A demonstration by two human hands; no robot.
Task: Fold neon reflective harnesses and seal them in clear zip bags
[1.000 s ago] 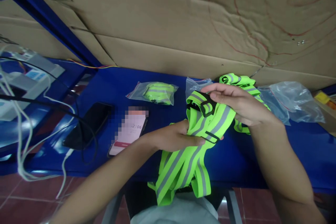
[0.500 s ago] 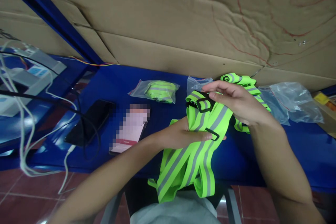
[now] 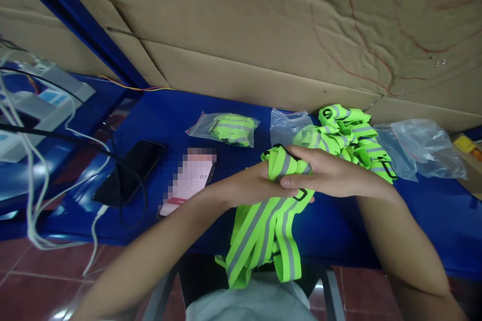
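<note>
A bundle of yellow-green straps (image 3: 248,241) with grey stripes and black buckles hangs over the front edge of the blue table. My left hand (image 3: 259,184) is closed round its upper part, thumb across the straps beside a buckle. My right hand (image 3: 324,170) is wrapped over the folded top of the same bundle, its thumb touching my left hand. Behind my right hand lies a loose pile of similar straps (image 3: 350,133). A clear bag (image 3: 284,125) lies flat beside that pile. Another bag with a rolled strap inside (image 3: 233,129) sits further left.
A lit phone (image 3: 192,175) and a dark phone (image 3: 130,173) lie on the blue table (image 3: 169,110) at the left. White and black cables run by a power strip (image 3: 68,90). Clear bags (image 3: 429,145) and a cardboard box (image 3: 469,160) are at the right. Cardboard stands behind.
My right hand has moved down and closed over the top of the bundle, folding it over near my left hand. More of the strap pile behind shows now.
</note>
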